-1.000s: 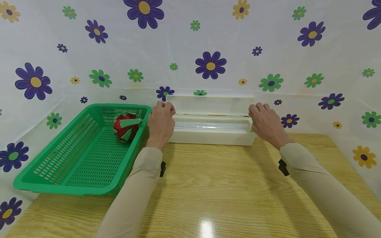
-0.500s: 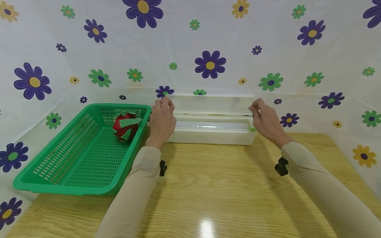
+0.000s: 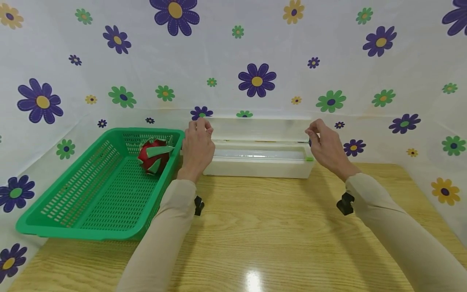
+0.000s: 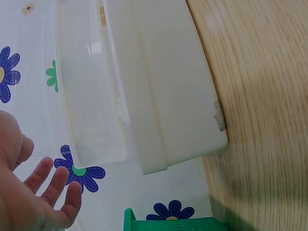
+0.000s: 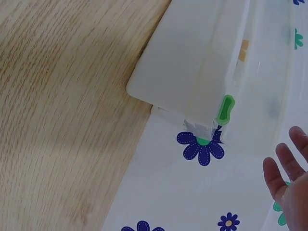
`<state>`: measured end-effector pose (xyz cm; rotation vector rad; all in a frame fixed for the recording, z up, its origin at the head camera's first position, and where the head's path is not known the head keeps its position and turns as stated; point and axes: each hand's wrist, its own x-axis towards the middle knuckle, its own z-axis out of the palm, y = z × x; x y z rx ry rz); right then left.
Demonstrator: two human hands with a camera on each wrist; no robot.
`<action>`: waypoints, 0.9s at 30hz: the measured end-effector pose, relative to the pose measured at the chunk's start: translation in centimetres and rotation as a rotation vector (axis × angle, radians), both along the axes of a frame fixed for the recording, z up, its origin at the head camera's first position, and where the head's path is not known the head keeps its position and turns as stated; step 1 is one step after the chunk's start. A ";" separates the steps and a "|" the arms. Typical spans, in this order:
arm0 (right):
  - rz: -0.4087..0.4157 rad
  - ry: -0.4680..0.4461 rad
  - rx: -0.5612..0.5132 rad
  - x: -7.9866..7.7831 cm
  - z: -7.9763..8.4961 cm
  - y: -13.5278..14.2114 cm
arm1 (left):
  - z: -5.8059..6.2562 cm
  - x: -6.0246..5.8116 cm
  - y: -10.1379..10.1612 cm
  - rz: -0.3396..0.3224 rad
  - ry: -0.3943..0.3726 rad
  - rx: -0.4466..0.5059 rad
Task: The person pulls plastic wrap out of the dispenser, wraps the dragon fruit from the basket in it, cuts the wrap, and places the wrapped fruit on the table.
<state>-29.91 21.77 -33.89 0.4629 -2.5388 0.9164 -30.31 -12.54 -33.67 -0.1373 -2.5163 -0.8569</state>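
Note:
A long white cling film dispenser [image 3: 256,168] stands at the back of the table, its translucent lid [image 3: 260,129] raised. Inside lies a shiny roll of cling film [image 3: 260,154], and a green slide cutter [image 5: 225,109] sits at the right end. My left hand [image 3: 198,149] hovers by the left end of the lid; in the left wrist view its loosely bent fingers [image 4: 57,185] are apart from the box. Beside the lid's right end is my right hand [image 3: 326,148], fingers relaxed, with a gap to the box in the right wrist view.
To the left stands a green perforated basket [image 3: 100,233] holding a red dragon fruit [image 3: 155,156] with green scales. A flower-patterned white sheet [image 3: 277,48] hangs close behind the dispenser. The wooden table [image 3: 270,227] extends in front.
My right hand has come slightly away from the lid's right end, its fingers turning upward, so the green cutter shows more. My left hand has risen a little. The lid stays raised.

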 end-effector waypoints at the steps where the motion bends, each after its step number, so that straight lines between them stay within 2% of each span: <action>1: 0.001 -0.002 -0.007 0.0 0.0 0.0 | 0.0 0.0 0.0 0.000 -0.002 0.003; 5: 0.015 -0.018 -0.051 0.1 -0.1 0.0 | 0.0 0.0 0.0 -0.007 -0.011 0.017; 9: 0.031 -0.032 -0.108 0.2 -0.3 0.0 | -0.1 -0.2 -0.1 -0.053 -0.013 0.076; 17: 0.048 -0.066 -0.256 0.0 -0.5 -0.5 | -0.3 -0.5 -0.2 -0.187 -0.069 0.351; 22: 0.046 -0.089 -0.354 -0.3 -0.3 -0.9 | -0.5 -0.8 -0.1 -0.210 -0.075 0.464; 27: 0.086 -0.108 -0.458 -0.5 -0.2 -1.1 | -0.7 -1.1 -0.1 -0.224 -0.057 0.553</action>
